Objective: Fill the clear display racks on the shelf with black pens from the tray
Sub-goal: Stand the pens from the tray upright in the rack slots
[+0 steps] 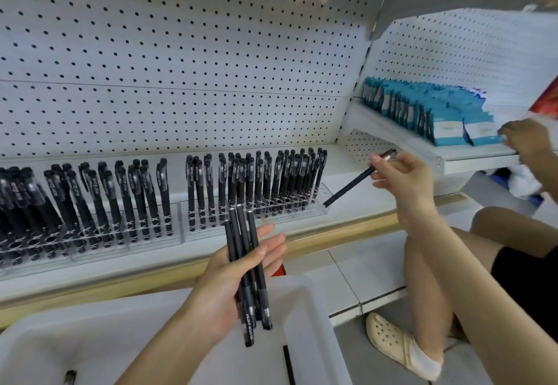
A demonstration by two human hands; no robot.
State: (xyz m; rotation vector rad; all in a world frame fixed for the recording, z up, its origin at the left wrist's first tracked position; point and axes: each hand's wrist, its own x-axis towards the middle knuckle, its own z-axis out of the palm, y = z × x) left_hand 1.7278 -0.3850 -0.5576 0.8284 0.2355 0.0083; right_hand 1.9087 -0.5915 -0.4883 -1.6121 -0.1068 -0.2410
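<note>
Pens in both hands, in front of the shelf racks

The left hand (241, 266) holds a bundle of black pens (241, 242) almost upright above the white tray (311, 309), with its fingers nearly straight beside the barrels. The right hand (398, 173) pinches a single pen (347, 186) at its upper end between thumb and fingertips, and its other fingers are loosely bent. This pen is tilted, and its low tip is just beside the right end of the right clear rack (271, 214) — whether it touches, I cannot tell. The left clear rack (99, 242) stands beside it on the shelf (347, 218); both hold many standing black pens. One loose pen (288, 363) lies in the tray. On the far right a higher shelf carries blue packets (422, 112), and another person's hand (525, 140) touches them.
</note>
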